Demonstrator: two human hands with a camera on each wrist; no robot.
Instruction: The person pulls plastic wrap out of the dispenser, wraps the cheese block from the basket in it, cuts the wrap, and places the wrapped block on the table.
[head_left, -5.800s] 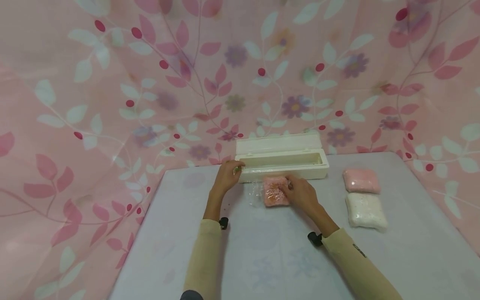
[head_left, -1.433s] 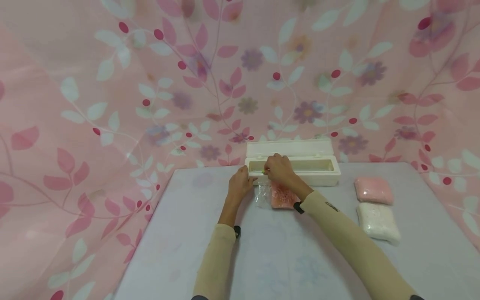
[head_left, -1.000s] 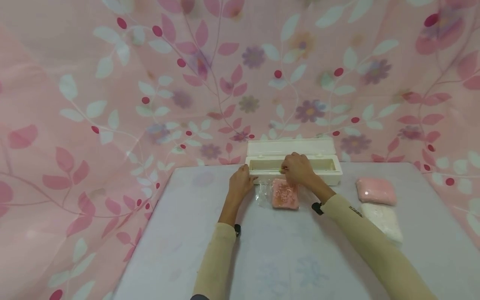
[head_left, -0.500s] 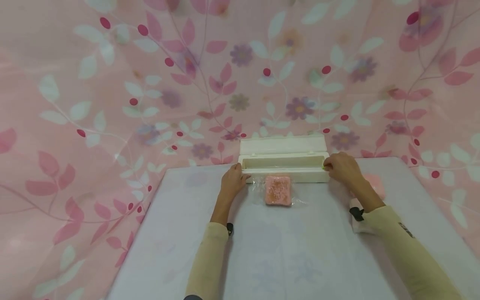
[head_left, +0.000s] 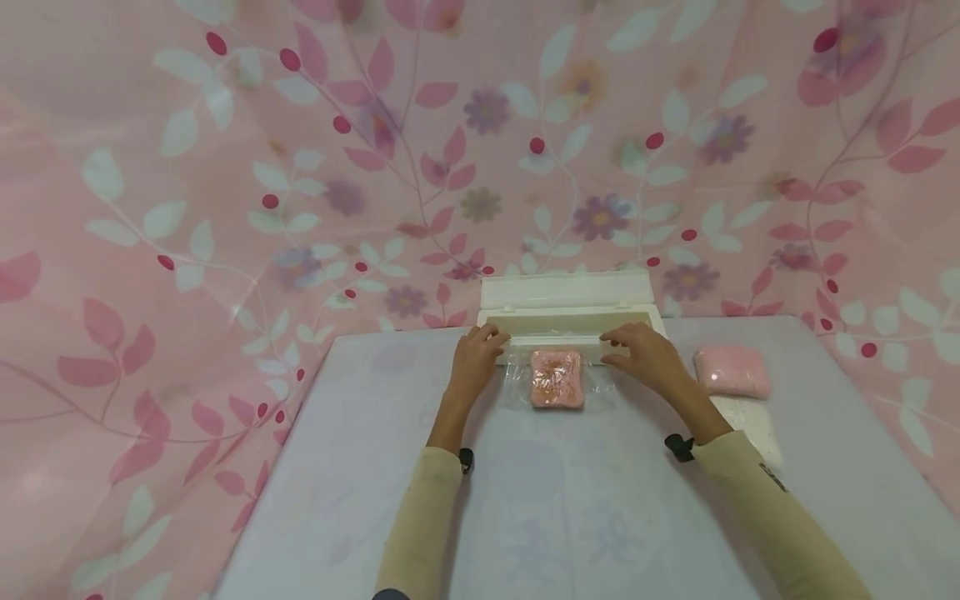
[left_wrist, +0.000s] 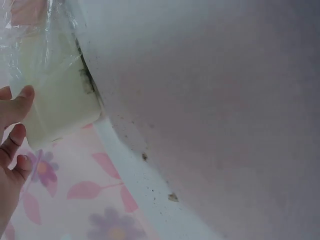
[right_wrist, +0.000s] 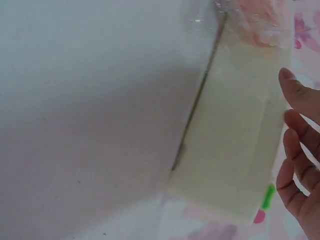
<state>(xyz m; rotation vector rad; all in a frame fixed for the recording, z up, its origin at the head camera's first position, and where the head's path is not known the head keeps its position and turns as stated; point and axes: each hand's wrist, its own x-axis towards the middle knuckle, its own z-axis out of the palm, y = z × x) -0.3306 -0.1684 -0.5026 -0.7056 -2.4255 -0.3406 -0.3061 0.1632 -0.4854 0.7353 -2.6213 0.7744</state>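
Note:
A long white box [head_left: 640, 354] with its lid [head_left: 566, 290] raised stands at the table's back edge; it looks like a cling film dispenser. A green slider [right_wrist: 268, 196] sits at its right end in the right wrist view. Before it lies a pink, square, brown-flecked block [head_left: 557, 379], with clear film [head_left: 517, 383] over and around it. My left hand [head_left: 474, 360] is at the box's front left, thumb by the front face and fingers parted. My right hand [head_left: 647, 360] hovers by the front right edge, fingers loosely bent with nothing visible between them.
To the right lie a pink wrapped packet [head_left: 732, 371] and a white wrapped packet [head_left: 750, 423], partly behind my right forearm. A floral curtain [head_left: 450, 150] hangs directly behind the box. The pale table [head_left: 540, 517] extends toward me.
My right hand slid along the box's front edge from near its left end to its right end, then let go of the green slider and came back leftward. The left hand stayed by the left end.

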